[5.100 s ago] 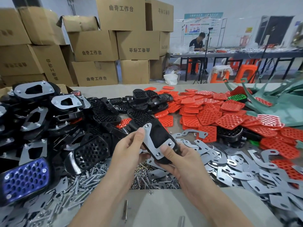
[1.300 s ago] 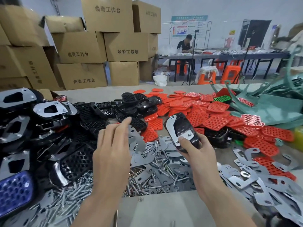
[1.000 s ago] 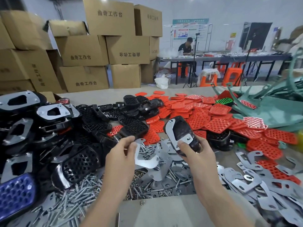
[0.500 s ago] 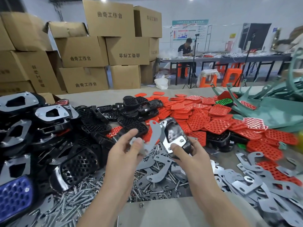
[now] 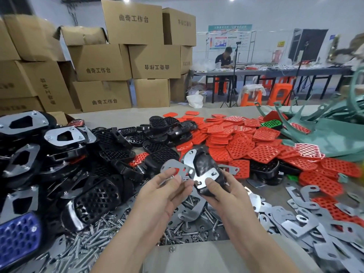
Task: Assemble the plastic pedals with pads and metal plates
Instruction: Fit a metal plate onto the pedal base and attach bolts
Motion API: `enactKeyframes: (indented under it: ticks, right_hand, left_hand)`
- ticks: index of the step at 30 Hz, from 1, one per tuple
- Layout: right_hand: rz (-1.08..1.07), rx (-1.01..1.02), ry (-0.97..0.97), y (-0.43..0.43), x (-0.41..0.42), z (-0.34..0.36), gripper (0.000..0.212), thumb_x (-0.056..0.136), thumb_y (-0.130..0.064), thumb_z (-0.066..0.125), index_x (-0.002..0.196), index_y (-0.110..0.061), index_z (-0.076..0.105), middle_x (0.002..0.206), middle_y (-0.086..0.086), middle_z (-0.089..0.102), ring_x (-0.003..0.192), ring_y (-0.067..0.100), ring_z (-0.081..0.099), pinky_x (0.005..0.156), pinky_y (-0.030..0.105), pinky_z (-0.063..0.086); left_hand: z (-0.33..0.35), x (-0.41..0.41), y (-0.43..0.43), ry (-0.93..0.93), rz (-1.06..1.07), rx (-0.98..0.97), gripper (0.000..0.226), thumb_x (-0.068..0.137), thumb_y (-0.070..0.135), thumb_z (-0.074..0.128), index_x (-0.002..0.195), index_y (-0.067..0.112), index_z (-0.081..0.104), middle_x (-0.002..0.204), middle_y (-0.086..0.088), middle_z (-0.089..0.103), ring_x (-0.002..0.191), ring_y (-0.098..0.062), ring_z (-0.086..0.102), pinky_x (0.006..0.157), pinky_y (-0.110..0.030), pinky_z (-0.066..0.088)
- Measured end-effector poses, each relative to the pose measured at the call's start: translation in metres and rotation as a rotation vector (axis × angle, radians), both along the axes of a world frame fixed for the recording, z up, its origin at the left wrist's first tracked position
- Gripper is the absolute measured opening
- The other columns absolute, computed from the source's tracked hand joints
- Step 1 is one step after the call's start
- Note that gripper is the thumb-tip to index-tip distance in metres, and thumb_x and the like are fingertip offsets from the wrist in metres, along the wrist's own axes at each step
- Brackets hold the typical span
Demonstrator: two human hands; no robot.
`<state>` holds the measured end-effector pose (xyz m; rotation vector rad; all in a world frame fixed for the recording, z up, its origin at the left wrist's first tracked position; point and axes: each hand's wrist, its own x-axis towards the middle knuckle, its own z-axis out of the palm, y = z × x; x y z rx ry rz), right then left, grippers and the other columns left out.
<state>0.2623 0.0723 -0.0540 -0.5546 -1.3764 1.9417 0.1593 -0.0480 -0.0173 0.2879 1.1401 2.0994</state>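
Head view: plate-fitting step in hand. Right grip (image 5: 226,192) is wrapped round the near end of a black plastic pedal (image 5: 203,162), back face toward the camera, with one fitted plate (image 5: 205,177) already seated on it. Left grip (image 5: 163,194) pinches a second metal plate (image 5: 175,167) by its lower edge, just left of the pedal; contact cannot be confirmed. Pedal long axis runs away from the right grip, far end leaning slightly left. Next move, as judged: align the plate holes with the pedal's fixing points, then press flat.

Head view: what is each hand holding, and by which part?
The left hand pinches a metal plate by its lower edge. The right hand grips the black pedal by its near end, thumb on its fitted plate.
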Motion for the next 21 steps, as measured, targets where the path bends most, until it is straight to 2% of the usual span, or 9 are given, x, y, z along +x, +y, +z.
enactKeyframes:
  ticks: [3, 6, 8, 10, 11, 13, 14, 16, 21]
  right_hand:
    - [0.018, -0.007, 0.000, -0.001, 0.000, 0.000, 0.026, 0.099, -0.010, 0.065, 0.124, -0.016, 0.068, 0.111, 0.010, 0.078, 0.104, 0.028, 0.075, 0.094, 0.040, 0.056]
    - [-0.029, -0.020, 0.030, -0.001, 0.000, 0.002, 0.025, 0.098, -0.007, 0.065, 0.121, -0.017, 0.068, 0.106, 0.008, 0.079, 0.098, 0.026, 0.077, 0.079, 0.027, 0.061]
    - [-0.113, -0.030, 0.060, 0.001, 0.002, 0.007, 0.025, 0.098, -0.007, 0.066, 0.119, -0.018, 0.068, 0.101, 0.003, 0.080, 0.094, 0.020, 0.077, 0.074, 0.021, 0.060]
    - [-0.203, -0.063, 0.120, 0.007, 0.008, 0.014, 0.024, 0.098, -0.005, 0.065, 0.120, -0.016, 0.067, 0.101, 0.001, 0.080, 0.095, 0.018, 0.077, 0.075, 0.022, 0.060]
    - [-0.246, -0.094, 0.155, 0.011, 0.012, 0.018, 0.024, 0.098, -0.004, 0.064, 0.120, -0.014, 0.067, 0.104, 0.001, 0.080, 0.097, 0.018, 0.077, 0.078, 0.024, 0.061]
    - [-0.310, -0.169, 0.237, 0.021, 0.023, 0.027, 0.026, 0.099, -0.003, 0.063, 0.123, -0.010, 0.066, 0.110, 0.005, 0.078, 0.102, 0.021, 0.076, 0.085, 0.028, 0.062]
    - [-0.331, -0.205, 0.279, 0.027, 0.029, 0.030, 0.027, 0.099, -0.003, 0.062, 0.125, -0.008, 0.065, 0.112, 0.007, 0.078, 0.104, 0.022, 0.075, 0.086, 0.029, 0.062]
    - [-0.384, -0.265, 0.359, 0.037, 0.041, 0.036, 0.029, 0.099, -0.003, 0.061, 0.129, -0.005, 0.062, 0.111, 0.007, 0.078, 0.105, 0.021, 0.075, 0.083, 0.029, 0.062]
    - [-0.496, -0.337, 0.486, 0.051, 0.061, 0.041, 0.029, 0.098, 0.003, 0.059, 0.127, -0.001, 0.063, 0.103, 0.006, 0.079, 0.104, 0.020, 0.075, 0.081, 0.028, 0.061]
  left_hand:
    - [-0.003, 0.000, 0.001, 0.100, -0.014, -0.118, 0.024, 0.090, 0.004, 0.066, 0.114, 0.009, 0.066, 0.087, -0.006, 0.075, 0.080, -0.015, 0.073, 0.065, -0.024, 0.059]
    - [-0.009, -0.005, 0.001, 0.208, 0.026, -0.246, 0.021, 0.092, 0.011, 0.068, 0.113, 0.015, 0.070, 0.078, 0.002, 0.070, 0.072, -0.009, 0.066, 0.064, -0.024, 0.052]
    - [-0.010, -0.008, 0.000, 0.385, 0.056, -0.377, 0.019, 0.094, 0.016, 0.068, 0.111, 0.023, 0.072, 0.070, 0.009, 0.067, 0.064, -0.003, 0.061, 0.062, -0.020, 0.049]
    - [-0.007, -0.009, -0.001, 0.612, 0.074, -0.496, 0.018, 0.097, 0.020, 0.064, 0.109, 0.029, 0.074, 0.066, 0.016, 0.066, 0.059, 0.002, 0.057, 0.059, -0.014, 0.047]
    - [-0.006, -0.007, -0.001, 0.720, 0.097, -0.548, 0.019, 0.098, 0.021, 0.062, 0.111, 0.030, 0.073, 0.073, 0.018, 0.069, 0.062, 0.004, 0.059, 0.064, -0.014, 0.047]
    - [-0.005, -0.003, 0.002, 0.986, 0.230, -0.735, 0.027, 0.100, 0.026, 0.057, 0.125, 0.029, 0.065, 0.104, 0.019, 0.065, 0.087, 0.004, 0.057, 0.081, -0.019, 0.042]
    - [-0.005, 0.001, 0.003, 1.108, 0.305, -0.818, 0.031, 0.101, 0.029, 0.054, 0.132, 0.029, 0.058, 0.118, 0.017, 0.055, 0.099, 0.001, 0.049, 0.087, -0.021, 0.037]
    - [-0.005, 0.010, 0.006, 1.279, 0.334, -0.883, 0.037, 0.101, 0.032, 0.048, 0.138, 0.031, 0.050, 0.129, 0.015, 0.043, 0.107, 0.001, 0.030, 0.092, -0.022, 0.030]
    - [-0.003, 0.033, 0.028, 1.525, -0.034, -0.850, 0.033, 0.104, 0.040, 0.042, 0.135, 0.036, 0.049, 0.132, 0.017, 0.047, 0.125, -0.004, 0.036, 0.106, -0.025, 0.032]
